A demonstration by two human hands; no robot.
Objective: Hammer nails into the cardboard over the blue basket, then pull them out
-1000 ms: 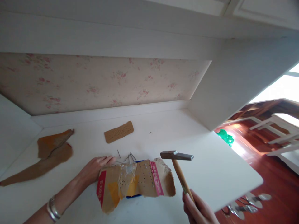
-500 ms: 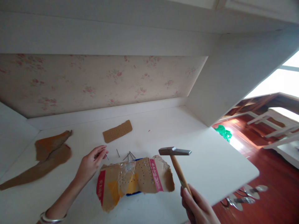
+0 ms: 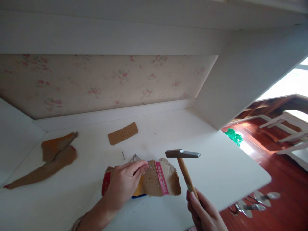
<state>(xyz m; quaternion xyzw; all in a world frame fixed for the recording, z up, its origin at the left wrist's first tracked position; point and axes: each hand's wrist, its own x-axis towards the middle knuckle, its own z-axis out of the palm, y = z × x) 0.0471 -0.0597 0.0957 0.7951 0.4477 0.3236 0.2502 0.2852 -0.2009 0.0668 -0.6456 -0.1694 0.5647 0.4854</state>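
My right hand (image 3: 204,207) grips the wooden handle of a hammer (image 3: 183,153), its metal head raised to the right of a torn cardboard piece (image 3: 151,181). Rows of small holes and pink printed tape mark this cardboard, and a bit of something blue shows beneath it. Over its left half, my left hand (image 3: 128,179) pinches a nail (image 3: 149,167) between thumb and fingertips, close to the cardboard's surface. Several loose nails (image 3: 135,157) lie on the white tabletop just behind the cardboard, partly hidden by my left hand.
A smaller perforated cardboard strip (image 3: 123,133) lies farther back. Torn cardboard scraps (image 3: 59,155) rest at the left. The white tabletop (image 3: 216,166) ends at a rounded right corner, above a red floor with a lamp-like fixture (image 3: 247,207) and green plastic (image 3: 233,136).
My left hand has moved right with the nail, from beside the cardboard to above it. My right hand still holds the hammer in nearly the same place.
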